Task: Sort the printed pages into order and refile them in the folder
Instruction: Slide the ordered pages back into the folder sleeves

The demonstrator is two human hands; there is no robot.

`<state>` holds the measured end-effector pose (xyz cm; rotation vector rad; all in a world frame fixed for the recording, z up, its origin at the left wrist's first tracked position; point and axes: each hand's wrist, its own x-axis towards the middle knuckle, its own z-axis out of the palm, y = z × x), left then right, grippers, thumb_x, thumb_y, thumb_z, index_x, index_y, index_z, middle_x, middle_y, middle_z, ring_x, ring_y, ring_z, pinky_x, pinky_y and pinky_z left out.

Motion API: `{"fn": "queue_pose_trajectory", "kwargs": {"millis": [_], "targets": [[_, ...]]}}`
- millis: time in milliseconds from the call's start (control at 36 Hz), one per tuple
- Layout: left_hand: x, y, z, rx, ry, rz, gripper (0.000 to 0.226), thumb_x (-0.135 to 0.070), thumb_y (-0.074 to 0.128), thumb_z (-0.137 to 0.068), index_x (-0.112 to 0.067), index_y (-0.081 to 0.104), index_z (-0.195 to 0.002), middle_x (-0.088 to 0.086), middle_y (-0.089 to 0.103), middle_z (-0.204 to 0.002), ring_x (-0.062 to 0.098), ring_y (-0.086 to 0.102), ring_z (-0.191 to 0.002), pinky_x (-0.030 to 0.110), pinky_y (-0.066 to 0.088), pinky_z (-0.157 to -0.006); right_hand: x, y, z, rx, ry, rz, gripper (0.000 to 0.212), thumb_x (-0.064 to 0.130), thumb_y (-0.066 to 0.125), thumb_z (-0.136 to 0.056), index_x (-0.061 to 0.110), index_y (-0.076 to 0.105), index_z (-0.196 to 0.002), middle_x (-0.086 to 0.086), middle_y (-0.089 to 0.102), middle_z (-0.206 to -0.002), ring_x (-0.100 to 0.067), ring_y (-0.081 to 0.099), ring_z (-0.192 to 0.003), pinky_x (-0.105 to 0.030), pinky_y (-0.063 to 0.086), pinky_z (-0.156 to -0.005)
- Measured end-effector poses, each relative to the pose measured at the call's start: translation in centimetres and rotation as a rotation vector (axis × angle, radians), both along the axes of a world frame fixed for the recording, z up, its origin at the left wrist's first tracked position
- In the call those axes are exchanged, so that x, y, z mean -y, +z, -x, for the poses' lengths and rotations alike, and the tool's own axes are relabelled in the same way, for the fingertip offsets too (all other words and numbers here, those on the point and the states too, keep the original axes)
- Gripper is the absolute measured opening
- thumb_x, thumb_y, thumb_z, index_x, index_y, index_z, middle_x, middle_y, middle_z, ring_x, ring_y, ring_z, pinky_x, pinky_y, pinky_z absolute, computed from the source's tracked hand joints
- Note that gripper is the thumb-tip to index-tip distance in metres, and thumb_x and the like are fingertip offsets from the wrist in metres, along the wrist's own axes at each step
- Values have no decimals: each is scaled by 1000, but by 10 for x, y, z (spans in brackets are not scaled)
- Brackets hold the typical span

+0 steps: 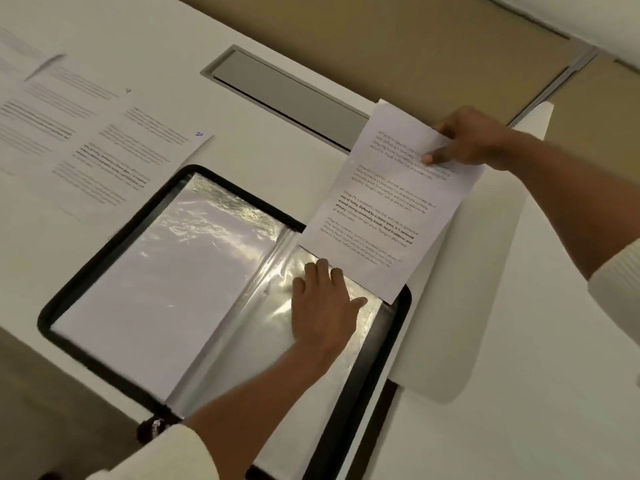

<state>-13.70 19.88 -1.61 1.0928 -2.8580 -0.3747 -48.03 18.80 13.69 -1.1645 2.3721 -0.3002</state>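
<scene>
A white tabletop fills most of the view, seen from above by the person working at it. On it, near the middle, lies an open black zip folder of clear plastic sleeves. The left sleeve shows a plain white surface under the glare, and whether that is a filed sheet seen from the back cannot be told. The right sleeve looks shiny and unfilled. At far left, well apart from the hands, several loose pages lie overlapping on the tabletop, with small handwritten numbers in their corners. One printed page is held slanting over the folder's upper right corner, its lower edge touching the top of the right sleeve. The right hand holds this page at its upper end, thumb hidden behind and fingers pinching the front. The left hand rests flat on the right sleeve, its fingers spread and straight, pressing the plastic just beside the page's lower edge. Judging from this, filing is under way but far from done: this page is not yet inside its sleeve, and the loose pages at left await their turn.
</scene>
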Motion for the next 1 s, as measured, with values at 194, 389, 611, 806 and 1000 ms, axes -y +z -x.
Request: {"fn": "queue_pose_trajectory", "kwargs": {"millis": [194,389,611,806,1000], "targets": [[-20,3,17,141,41,-10,98,-92,49,-80,-10,57,-133,16,45,-152,38,39,-138,56,39,-105,-3,5,31,91,-55,78,32,19,92,-79,9,80,-107,-16,77,-103,-20,66,-79,-36,54,-79],[-28,7,22,72,64,-87,57,-60,57,-96,-15,64,-130,10,46,-152,34,39,-142,54,38,-112,-3,16,48,143,-81,66,32,18,88,-83,14,80,-113,-7,78,-99,-11,70,-72,-28,55,-69],[-35,11,9,-250,283,-202,11,-31,82,-90,-22,76,-95,-9,71,-101,14,63,-97,33,57,-77,1,35,45,266,-182,26,34,23,86,-83,24,79,-117,-2,80,-103,-17,76,-80,-29,59,-63],[-30,25,-1,-369,466,-400,36,-63,81,-80,-30,67,-82,-20,66,-75,1,62,-66,23,52,-65,10,42,41,306,-198,-38,30,12,82,-86,16,77,-116,-3,80,-101,-12,76,-65,-23,58,-48],[-35,32,-10,-375,425,-325,33,-58,63,-99,-28,68,-86,-18,68,-76,2,63,-62,17,47,-60,25,45,39,300,-160,-80,48,21,87,-73,15,76,-119,-1,81,-101,-19,79,-82,-27,64,-69]]}}
